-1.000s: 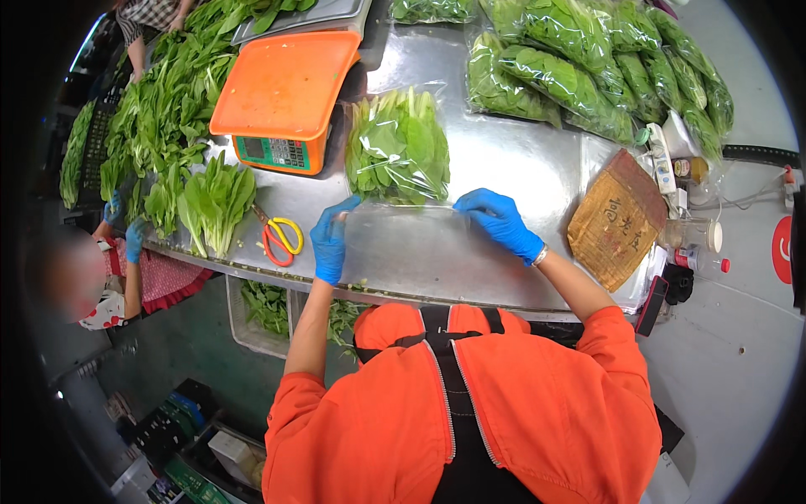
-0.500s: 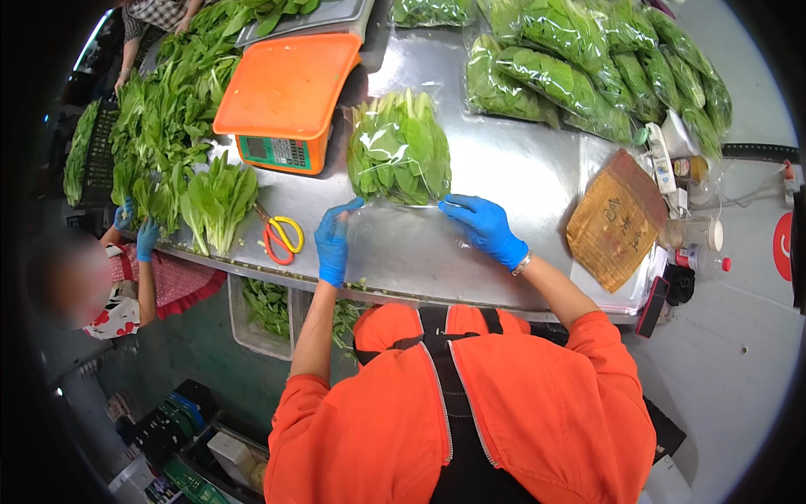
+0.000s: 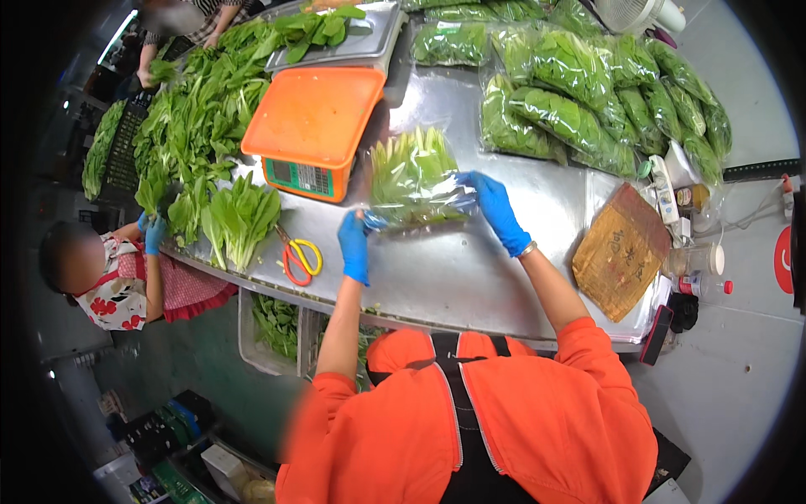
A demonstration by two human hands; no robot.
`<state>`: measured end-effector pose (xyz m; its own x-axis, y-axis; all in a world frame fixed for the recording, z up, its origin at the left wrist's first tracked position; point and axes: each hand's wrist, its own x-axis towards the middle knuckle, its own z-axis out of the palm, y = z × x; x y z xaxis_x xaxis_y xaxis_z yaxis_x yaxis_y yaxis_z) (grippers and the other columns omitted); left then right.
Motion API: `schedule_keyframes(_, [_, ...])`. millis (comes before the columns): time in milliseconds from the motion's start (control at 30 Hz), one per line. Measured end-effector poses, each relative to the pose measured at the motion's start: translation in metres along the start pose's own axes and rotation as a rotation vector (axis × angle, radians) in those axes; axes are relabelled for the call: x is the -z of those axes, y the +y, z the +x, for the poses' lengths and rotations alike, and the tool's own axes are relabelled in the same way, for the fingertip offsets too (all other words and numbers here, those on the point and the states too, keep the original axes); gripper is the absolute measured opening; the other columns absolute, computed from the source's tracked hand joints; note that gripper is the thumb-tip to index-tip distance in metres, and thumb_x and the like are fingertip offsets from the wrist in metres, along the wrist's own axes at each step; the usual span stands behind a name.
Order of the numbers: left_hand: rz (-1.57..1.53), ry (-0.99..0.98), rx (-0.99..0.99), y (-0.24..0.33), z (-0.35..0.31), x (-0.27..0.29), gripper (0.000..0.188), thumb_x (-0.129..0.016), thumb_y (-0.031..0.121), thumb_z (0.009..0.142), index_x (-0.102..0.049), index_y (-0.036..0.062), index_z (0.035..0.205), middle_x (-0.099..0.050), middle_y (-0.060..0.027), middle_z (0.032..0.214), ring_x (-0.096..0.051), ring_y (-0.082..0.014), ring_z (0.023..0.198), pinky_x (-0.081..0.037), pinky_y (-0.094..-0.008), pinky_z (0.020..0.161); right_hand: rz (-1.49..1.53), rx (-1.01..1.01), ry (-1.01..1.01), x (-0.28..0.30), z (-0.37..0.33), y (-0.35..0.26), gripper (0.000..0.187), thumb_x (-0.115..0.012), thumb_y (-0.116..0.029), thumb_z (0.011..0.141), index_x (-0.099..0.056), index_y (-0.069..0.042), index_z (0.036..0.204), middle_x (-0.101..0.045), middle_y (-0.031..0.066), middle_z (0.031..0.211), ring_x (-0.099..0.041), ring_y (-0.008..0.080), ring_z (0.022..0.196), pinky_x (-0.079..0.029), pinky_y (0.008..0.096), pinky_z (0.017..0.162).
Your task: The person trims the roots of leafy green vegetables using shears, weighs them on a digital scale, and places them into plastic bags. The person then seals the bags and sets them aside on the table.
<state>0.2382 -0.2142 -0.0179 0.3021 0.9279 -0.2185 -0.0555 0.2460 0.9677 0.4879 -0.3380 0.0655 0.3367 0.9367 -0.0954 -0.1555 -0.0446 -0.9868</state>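
Note:
A clear plastic bag of leafy greens lies on the metal table in front of me, with the pale stalk ends pointing away. My left hand, in a blue glove, is closed on the bag's near left corner. At its right side, my gloved right hand pinches the film, fingers pressed together. The bag's near end looks drawn up and is slightly blurred between my hands. Left of my left hand are scissors with red and yellow handles. Just beyond the bag stands an orange weighing scale.
Loose greens cover the table's left side, where a co-worker's gloved hands hold some. Filled bags are piled at the far right. A brown stained board, jars and a bottle lie right. Below the edge sits a crate.
Both my hands have moved forward with the bag's near edge, the right one further up its side. The co-worker's hands have come closer together. My view has shifted a little.

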Motion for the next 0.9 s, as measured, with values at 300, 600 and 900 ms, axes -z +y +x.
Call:
schedule_keyframes(300, [0.314,-0.011,-0.487,0.035,0.015,-0.042,0.025,-0.049,0.022,0.089,-0.062,0.0016,0.090,-0.062,-0.0045,0.085,-0.054,-0.0113,0.074,-0.042,-0.0249,0.072,-0.374,0.388,-0.040,-0.004,0.045,-0.006,0.033,-0.039,-0.024,0.092,-0.053,-0.006,0.115,-0.052,0.0096,0.119,-0.045,0.0196,0.114,-0.033,0.0295,0.097])
schedule_keyframes(600, [0.497,0.324,-0.134,-0.015,0.090,-0.051,0.042,-0.036,0.028,0.091,-0.058,-0.0034,0.074,-0.063,-0.0147,0.071,-0.059,-0.0245,0.055,-0.045,-0.0326,0.057,0.011,-0.251,0.136,0.007,0.122,0.032,0.038,-0.039,-0.032,0.091,-0.053,-0.004,0.112,-0.060,0.0104,0.094,-0.061,0.0176,0.072,-0.049,0.0268,0.065])
schedule_keyframes(900, [1.244,0.366,-0.143,-0.011,0.098,-0.066,0.030,-0.039,0.023,0.085,-0.059,0.0028,0.078,-0.062,-0.0180,0.076,-0.061,-0.0350,0.067,-0.048,-0.0435,0.059,-1.289,0.035,0.325,0.002,0.141,0.074,0.026,-0.043,-0.025,0.081,-0.061,-0.008,0.076,-0.061,0.0187,0.071,-0.059,0.0365,0.069,-0.046,0.0457,0.063])
